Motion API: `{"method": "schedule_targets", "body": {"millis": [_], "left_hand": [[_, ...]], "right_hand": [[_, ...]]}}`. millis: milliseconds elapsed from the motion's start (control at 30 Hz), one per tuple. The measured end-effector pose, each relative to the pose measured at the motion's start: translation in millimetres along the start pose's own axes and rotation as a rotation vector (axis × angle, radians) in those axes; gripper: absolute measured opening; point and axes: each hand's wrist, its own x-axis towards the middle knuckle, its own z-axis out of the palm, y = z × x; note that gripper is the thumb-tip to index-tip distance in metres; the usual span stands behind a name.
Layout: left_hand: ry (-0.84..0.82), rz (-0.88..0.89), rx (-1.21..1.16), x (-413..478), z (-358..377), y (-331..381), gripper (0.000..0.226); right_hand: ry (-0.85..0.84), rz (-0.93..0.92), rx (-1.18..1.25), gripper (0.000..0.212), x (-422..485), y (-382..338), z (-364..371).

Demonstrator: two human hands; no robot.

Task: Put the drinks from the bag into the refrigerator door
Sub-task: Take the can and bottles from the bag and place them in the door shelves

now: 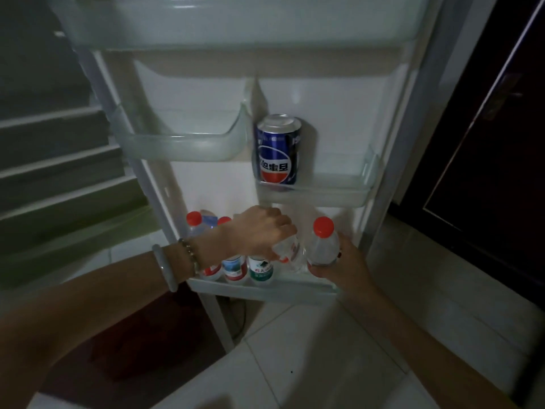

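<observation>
Left fingers (284,228): curled down over the top of a clear bottle (290,252), clamped on its neck; the cap is hidden under the left hand (259,231).
Right fingers (343,240): wrapped round the lower body of a red-capped bottle (323,243), clamped on it from the right and below, with the right hand (345,261) just outside the shelf's right end.
Where the drinks are: both held bottles sit at the right end of the bottom door shelf (265,287), touching or nearly touching each other; three more bottles (233,268) stand to their left, partly behind the left wrist. A blue can (277,152) stands alone in the small shelf (318,191) above.
Seating: the view is dim, so I cannot tell whether either held bottle's base already rests on the shelf floor.
Risk, crowding: the row looks tight; pushing the two bottles in together could tip a neighbour or wedge one askew.
Risk, lip: a base caught on the shelf's front rail could tilt the bottle outward and drop it onto the floor tiles (309,364).
Risk, overhead: lifting the left hand straight up could knock the small shelf just above it.
Bag: not in view.
</observation>
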Motion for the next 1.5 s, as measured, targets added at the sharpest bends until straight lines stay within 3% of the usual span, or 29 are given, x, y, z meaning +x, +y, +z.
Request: {"method": "schedule_targets", "body": {"millis": [100, 267, 433, 500, 667, 900, 1067, 1300, 1500], "left_hand": [[-0.1, -0.029, 0.0, 25, 19, -3, 0.056], [-0.128, -0.089, -0.175, 55, 55, 0, 0.048], [-0.152, -0.146, -0.242, 66, 66, -4, 0.066], [-0.126, -0.17, -0.27, 66, 65, -2, 0.076], [-0.014, -0.168, -0.235, 61, 69, 15, 0.067], [0.215, -0.157, -0.044, 46, 86, 29, 0.07], [0.374, 0.02, 0.126, 33, 98, 56, 0.044], [0.197, 0.173, -0.023, 34, 117, 112, 0.053], [-0.003, -0.034, -0.169, 48, 131, 136, 0.07]], "right_hand": [[0.01, 0.111, -0.027, 0.063, 4, 15, 8], [0.015, 0.204, -0.078, 0.054, 7, 28, 21], [0.015, 0.237, -0.064, 0.051, 13, 33, 29], [0.031, 0.254, -0.043, 0.053, 16, 39, 31], [0.038, 0.344, -0.072, 0.093, 25, 45, 32], [-0.035, 0.254, -0.107, 0.09, 30, 91, 29], [-0.165, 0.245, -0.183, 0.06, -2, 14, -7], [0.027, 0.114, -0.346, 0.043, -30, 4, -48], [0.009, -0.002, -0.441, 0.047, -59, -8, -70]]}}
